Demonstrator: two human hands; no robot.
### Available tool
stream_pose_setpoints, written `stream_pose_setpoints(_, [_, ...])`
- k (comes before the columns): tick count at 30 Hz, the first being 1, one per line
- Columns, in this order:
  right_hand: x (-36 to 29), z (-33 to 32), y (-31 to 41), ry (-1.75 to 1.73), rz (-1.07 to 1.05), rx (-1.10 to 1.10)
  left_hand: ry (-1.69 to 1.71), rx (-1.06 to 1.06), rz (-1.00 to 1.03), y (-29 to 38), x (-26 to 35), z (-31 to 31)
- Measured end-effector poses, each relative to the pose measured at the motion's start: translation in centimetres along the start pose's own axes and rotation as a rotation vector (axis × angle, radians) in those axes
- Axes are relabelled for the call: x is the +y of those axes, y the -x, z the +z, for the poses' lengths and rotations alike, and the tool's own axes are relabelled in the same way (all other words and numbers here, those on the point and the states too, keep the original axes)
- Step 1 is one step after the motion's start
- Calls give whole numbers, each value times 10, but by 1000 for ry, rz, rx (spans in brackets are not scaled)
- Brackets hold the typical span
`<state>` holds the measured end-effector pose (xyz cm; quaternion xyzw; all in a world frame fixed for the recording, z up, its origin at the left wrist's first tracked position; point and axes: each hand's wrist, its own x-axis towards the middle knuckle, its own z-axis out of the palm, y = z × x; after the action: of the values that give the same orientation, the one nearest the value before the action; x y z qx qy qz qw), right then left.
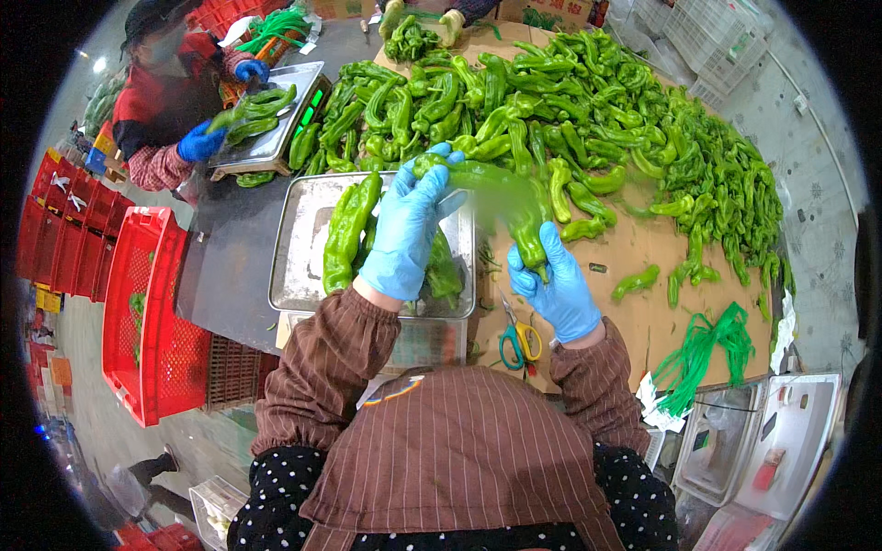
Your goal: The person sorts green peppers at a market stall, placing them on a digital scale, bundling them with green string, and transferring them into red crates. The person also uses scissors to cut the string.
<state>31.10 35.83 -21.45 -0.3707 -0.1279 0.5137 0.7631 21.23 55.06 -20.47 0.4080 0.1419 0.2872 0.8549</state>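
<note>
My left hand (411, 227), in a light blue glove, reaches over a metal weighing tray (293, 293) and grips a long green pepper (475, 173). My right hand (561, 293), gloved alike, holds the stem end of a green pepper (527, 237) between thumb and fingers, right of the tray. Blur where the two held ends meet hides whether this is one curved pepper or two. On the tray lie a large wrinkled pepper (350, 234) and another pepper (443, 272), partly hidden by my left hand. Scissors (520, 337) with teal and yellow handles lie below my right hand.
A large heap of green peppers (599, 103) covers the cardboard-topped table. Green ties (716, 351) lie at right. A co-worker's blue-gloved hand (200, 141) holds peppers by another scale (272, 141). Another person's gloved hands (451, 27) work opposite. A red crate (151, 317) stands left.
</note>
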Motion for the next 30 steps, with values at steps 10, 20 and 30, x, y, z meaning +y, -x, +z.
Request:
stream_pose_setpoints(10, [7,-32,22,873,-48,193,22,-29,-280,7,-3,4])
stream_pose_setpoints(20, [97,-96,77,1855,1,214,219,151,-166,-9,14,-11])
stream_pose_setpoints(30, [-5,1,25,1395,-650,236,173,160,-207,-13,0,-11])
